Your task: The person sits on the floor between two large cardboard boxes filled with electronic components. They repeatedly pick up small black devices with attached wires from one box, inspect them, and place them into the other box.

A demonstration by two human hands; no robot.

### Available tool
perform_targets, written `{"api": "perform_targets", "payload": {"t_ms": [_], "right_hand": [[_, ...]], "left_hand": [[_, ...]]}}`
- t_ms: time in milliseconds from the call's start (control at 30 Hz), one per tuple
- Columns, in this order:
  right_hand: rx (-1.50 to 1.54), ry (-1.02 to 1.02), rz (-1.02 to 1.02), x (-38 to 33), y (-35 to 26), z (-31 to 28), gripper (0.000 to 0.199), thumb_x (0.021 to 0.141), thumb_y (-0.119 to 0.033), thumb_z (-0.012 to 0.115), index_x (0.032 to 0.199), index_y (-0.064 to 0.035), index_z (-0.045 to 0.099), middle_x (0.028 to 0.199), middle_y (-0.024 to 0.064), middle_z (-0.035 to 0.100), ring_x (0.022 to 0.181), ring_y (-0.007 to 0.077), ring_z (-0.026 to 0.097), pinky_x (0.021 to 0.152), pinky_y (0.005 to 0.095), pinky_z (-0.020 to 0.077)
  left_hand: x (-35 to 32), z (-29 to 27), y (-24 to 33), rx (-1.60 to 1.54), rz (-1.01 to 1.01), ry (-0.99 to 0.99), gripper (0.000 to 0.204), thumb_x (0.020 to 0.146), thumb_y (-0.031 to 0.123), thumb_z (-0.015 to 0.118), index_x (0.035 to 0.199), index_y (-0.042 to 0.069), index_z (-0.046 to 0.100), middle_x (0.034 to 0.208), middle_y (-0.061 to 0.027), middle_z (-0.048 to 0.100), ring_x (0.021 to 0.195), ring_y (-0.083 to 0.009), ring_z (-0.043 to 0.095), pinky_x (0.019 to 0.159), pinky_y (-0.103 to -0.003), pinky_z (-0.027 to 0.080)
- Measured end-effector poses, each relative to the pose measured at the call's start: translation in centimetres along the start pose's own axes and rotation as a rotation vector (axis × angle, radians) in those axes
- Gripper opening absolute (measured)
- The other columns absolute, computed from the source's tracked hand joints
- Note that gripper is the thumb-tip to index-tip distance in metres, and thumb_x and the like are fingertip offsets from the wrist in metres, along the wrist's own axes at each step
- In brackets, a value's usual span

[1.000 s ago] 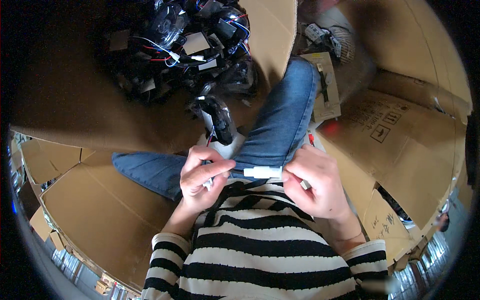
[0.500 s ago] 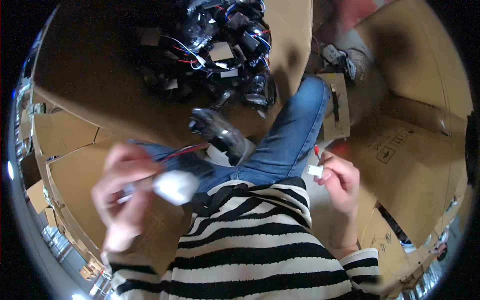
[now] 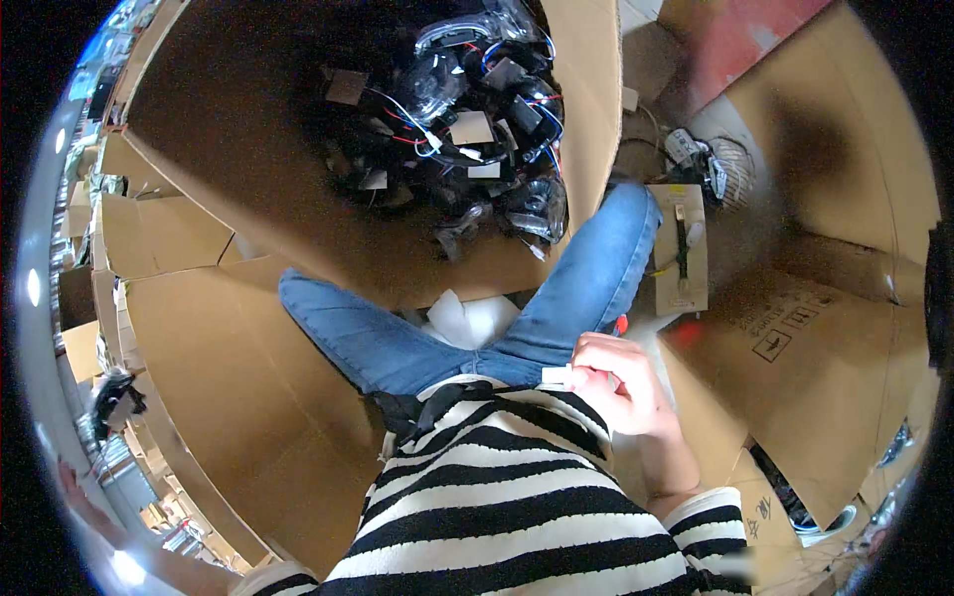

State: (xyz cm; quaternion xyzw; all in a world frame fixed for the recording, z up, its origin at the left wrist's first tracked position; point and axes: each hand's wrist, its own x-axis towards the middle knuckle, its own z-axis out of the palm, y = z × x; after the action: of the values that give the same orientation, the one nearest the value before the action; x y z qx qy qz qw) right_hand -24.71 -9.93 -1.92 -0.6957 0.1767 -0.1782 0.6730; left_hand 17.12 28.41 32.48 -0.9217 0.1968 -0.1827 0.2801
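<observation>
One hand, one big open box, one heap of wired parts.

A single hand (image 3: 621, 382) shows, the right, pinching one small white tag (image 3: 556, 375). One large cardboard box (image 3: 586, 109) stands open ahead, holding one tangled heap of black wired parts (image 3: 467, 129), too knotted to count singly. Two flat cardboard sheets lie at the left edge (image 3: 164, 233). One strip of card (image 3: 681, 248) carries one dark part beside the knee.

Matt brown cardboard box (image 3: 248, 129), glossy black plastic parts (image 3: 467, 139), blue denim jeans (image 3: 586, 288), striped knit sweater (image 3: 517, 497)
</observation>
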Motion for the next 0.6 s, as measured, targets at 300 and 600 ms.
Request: {"api": "perform_targets", "payload": {"t_ms": [300, 600], "right_hand": [[-0.092, -0.031, 0.062, 0.7, 0.4, 1.1, 0.008, 0.073, -0.005, 0.05, 0.066, -0.0005, 0.051, 0.057, 0.0084, 0.046, 0.051, 0.0202, 0.044, 0.047, 0.0292, 0.0325], [-0.058, 0.027, 0.286, 1.6, 0.3, 1.6, 0.013, 0.074, -0.009, 0.047, 0.064, -0.0008, 0.051, 0.06, 0.009, 0.05, 0.055, 0.0216, 0.05, 0.051, 0.0299, 0.0385]], "left_hand": [[6.2, 4.8, 32.2, -0.861, 0.535, -0.104, 0.017, 0.08, 0.008, 0.049, 0.094, 0.003, 0.056, 0.094, -0.0091, 0.059, 0.089, -0.0202, 0.056, 0.075, -0.027, 0.045], [14.2, 16.5, 55.3, -0.492, 0.905, 0.176, 0.024, 0.075, 0.016, 0.048, 0.097, 0.008, 0.056, 0.099, -0.0098, 0.05, 0.095, -0.0266, 0.047, 0.08, -0.036, 0.041]]}}
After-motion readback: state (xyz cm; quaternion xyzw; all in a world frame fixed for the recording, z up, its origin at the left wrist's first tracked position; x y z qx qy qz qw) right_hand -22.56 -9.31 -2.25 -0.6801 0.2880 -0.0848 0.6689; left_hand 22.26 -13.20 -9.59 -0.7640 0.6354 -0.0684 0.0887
